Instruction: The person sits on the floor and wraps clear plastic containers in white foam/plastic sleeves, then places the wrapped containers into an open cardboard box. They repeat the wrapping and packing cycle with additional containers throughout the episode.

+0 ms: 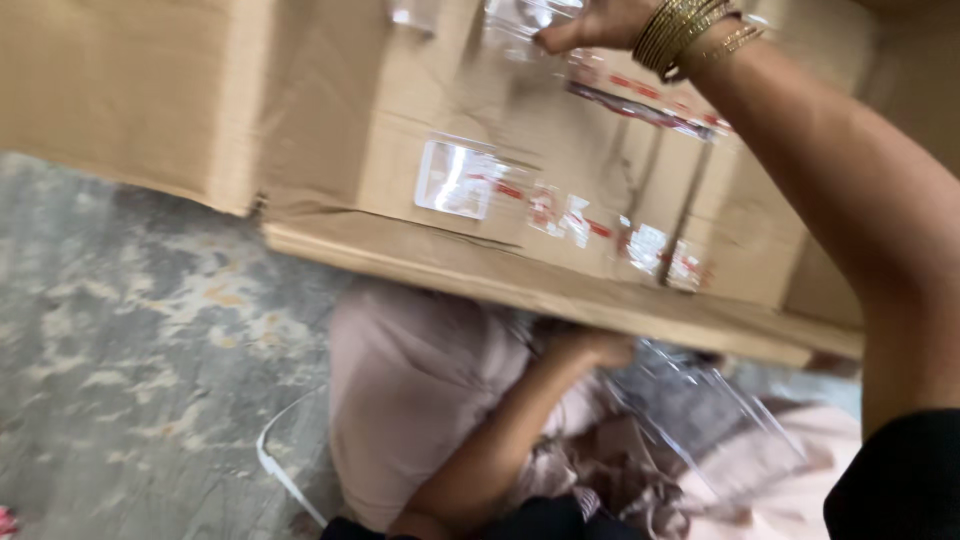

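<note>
- Cardboard box (330, 110): big, fills the top of the head view, tilted, with its lower flap edge hanging over the lap. Steady this first; nothing visibly props it but the hands.
- Grey concrete floor (120, 330): bare and mottled on the left. Judgement: better base for the box than the lap if it starts to slide.
- Pale pink garment (410, 390): bundled in the lap under the box edge, folds loose. Keep it bunched so no cloth trails out.
- Clear plastic bag (700, 410): crumpled just right of the garment, partly under the flap. Its mouth can't be made out through the blur.
- Right hand (600, 22): up at the box's top edge, bangles on the wrist, fingers curled down onto clear tape and film on the cardboard. Pressing or pinching: cannot tell, as the frame cuts it off.
- Left hand (595, 348): tucked under the flap, between garment and bag. Seems curled; what it grips is hidden.
- Tape patches (455, 180): glossy, red-printed, peeling in places. Risk: slick under fingers, so press on bare cardboard.
- White strap (280, 470): loose on the floor near the knee; could snag.
</note>
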